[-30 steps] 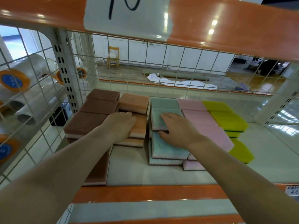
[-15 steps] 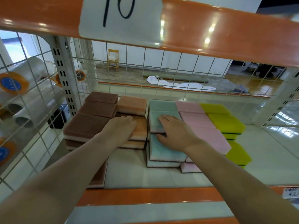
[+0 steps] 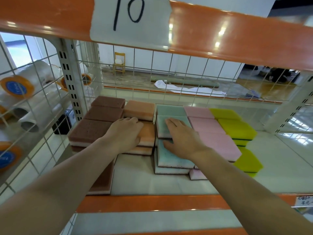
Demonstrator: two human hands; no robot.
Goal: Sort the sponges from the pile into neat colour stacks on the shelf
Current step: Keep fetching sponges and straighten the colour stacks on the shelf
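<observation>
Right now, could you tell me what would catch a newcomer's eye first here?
Rows of sponges run across the shelf: brown sponges at left, then orange, teal, pink and yellow-green. The left hand rests on the orange stack, the right hand on the teal. Overhead, a paper sign reads 10.

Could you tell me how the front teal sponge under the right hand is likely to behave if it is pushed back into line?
The teal sponge is a flat, foam-looking block, so it is probably light and should slide, not roll or tip. It rests on another sponge, so a push may drag that one along. Under the right hand, foam would likely squash slightly.
</observation>
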